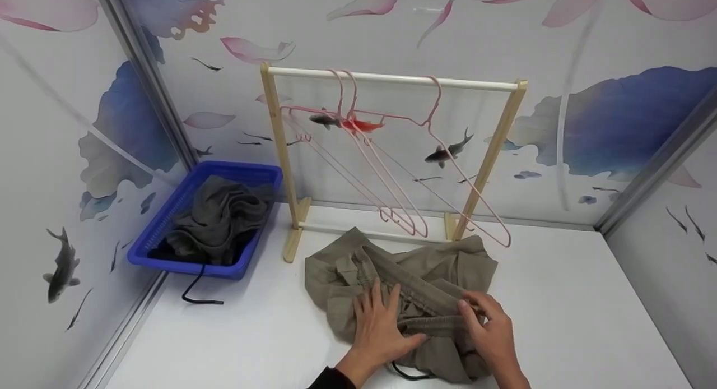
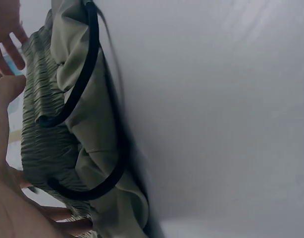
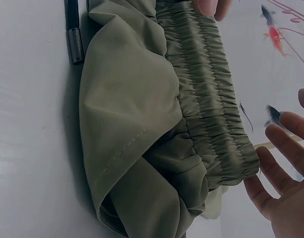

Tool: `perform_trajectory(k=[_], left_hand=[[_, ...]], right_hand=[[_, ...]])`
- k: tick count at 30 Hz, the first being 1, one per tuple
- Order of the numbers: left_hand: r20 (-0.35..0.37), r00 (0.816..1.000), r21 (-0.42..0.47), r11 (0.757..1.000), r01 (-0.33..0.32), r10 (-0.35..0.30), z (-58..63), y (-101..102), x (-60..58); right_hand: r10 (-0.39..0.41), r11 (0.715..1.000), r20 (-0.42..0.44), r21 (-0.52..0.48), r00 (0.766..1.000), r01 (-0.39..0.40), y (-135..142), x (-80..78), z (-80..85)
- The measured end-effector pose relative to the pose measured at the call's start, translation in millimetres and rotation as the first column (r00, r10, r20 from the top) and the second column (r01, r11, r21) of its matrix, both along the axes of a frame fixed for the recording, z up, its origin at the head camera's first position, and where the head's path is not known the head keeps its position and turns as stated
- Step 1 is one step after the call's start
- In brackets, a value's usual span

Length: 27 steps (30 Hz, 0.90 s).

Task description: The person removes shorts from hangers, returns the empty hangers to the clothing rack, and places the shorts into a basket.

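Note:
Olive-grey drawstring pants (image 1: 459,265) lie bunched on the white table, below the rack. My left hand (image 1: 378,327) rests on them with its fingers spread, the thumb pointing right. At the right end of the gathered elastic waistband (image 3: 211,99) is my right hand (image 3: 290,183); its fingertips touch the waistband and the fingers are apart. A black drawstring (image 2: 85,74) loops out of the waistband, seen in the left wrist view. One metal-tipped drawstring end (image 3: 76,47) hangs down in the right wrist view. Folds hide the pants' leg length.
Behind the pants stands a wooden rack with a white rail (image 1: 386,79), holding several pink hangers (image 1: 468,179). To the left, a blue basket (image 1: 224,271) contains dark grey clothing (image 1: 218,215), its black cord (image 1: 193,299) trailing over the edge. Printed walls enclose the table (image 1: 582,322).

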<state>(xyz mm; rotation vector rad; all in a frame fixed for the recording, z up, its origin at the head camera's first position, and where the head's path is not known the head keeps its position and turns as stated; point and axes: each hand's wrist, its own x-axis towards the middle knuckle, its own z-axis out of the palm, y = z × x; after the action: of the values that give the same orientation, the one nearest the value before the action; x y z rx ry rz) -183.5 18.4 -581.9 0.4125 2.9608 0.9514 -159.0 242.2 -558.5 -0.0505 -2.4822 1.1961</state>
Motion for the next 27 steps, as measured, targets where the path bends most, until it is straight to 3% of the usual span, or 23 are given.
perform_trajectory(k=[15,22,27], left_hand=[[0.093,0.995,-0.147,0.989,-0.014,0.028,-7.6,18,-14.6],[0.108,0.992,-0.258,0.966,-0.029,0.059,-8.1,26,-18.8],[0.117,0.99,-0.325,0.945,-0.037,0.079,-8.0,31,-22.6]], right_hand=[[0.035,0.999,-0.015,0.006,0.999,-0.034,-1,-0.7,1.4],[0.047,0.999,-0.003,0.008,0.999,-0.047,-4,-2.0,0.9],[0.069,0.997,-0.052,0.049,0.996,-0.066,-9,-3.0,1.7]])
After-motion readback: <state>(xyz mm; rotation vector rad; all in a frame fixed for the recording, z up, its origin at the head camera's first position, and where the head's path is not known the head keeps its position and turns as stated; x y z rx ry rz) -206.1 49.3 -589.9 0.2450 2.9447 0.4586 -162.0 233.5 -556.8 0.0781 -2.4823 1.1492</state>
